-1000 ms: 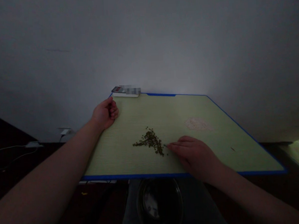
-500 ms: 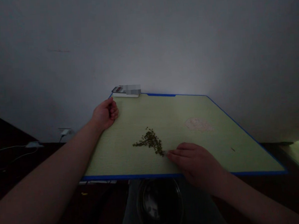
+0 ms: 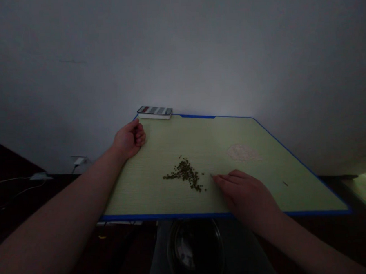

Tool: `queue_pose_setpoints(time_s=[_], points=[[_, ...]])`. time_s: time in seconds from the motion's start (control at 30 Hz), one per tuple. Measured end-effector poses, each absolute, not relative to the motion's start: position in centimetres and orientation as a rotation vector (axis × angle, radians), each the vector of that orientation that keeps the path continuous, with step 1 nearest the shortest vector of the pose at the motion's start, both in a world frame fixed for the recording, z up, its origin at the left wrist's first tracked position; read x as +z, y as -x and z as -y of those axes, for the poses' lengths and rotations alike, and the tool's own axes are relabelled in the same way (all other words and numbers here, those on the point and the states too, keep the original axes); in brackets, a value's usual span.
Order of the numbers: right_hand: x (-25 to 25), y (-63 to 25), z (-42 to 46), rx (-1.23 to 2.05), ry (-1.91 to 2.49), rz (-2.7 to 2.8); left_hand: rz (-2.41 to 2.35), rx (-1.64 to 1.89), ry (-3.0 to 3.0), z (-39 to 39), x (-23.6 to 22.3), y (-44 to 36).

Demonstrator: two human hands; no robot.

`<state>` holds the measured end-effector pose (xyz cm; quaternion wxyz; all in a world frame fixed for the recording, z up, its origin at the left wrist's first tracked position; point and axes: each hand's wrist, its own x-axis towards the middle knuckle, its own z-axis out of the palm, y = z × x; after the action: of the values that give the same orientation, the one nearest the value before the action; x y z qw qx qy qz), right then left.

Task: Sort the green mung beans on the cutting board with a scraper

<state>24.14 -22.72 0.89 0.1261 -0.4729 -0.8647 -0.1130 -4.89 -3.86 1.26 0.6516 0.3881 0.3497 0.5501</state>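
Note:
A small heap of dark green beans (image 3: 185,174) lies near the middle of a pale green table top (image 3: 159,154) with a blue edge. My right hand (image 3: 244,193) lies palm down on the table just right of the beans, fingers stretched toward them, tips a short way off. My left hand (image 3: 129,137) rests at the table's left edge, fingers curled into a loose fist; nothing shows in it. A pale patch of light grains (image 3: 242,152) sits further back on the right.
A phone-like flat device (image 3: 155,111) lies at the far left corner against the wall. A dark round bowl (image 3: 195,246) sits below the near table edge on my lap. Cables and a plug (image 3: 78,161) lie on the dark floor at left.
My right hand slid toward the near edge beside the beans, then came back up and right, leaving a small gap from the heap. My left hand stayed put.

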Motion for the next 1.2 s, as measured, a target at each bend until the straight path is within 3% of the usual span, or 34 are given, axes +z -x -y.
queue_pose_setpoints(time_s=[1.2], points=[[1.2, -22.2, 22.8, -0.194, 1.258, 2.523, -0.792, 1.253, -0.883, 3.8, 1.1, 4.9]])
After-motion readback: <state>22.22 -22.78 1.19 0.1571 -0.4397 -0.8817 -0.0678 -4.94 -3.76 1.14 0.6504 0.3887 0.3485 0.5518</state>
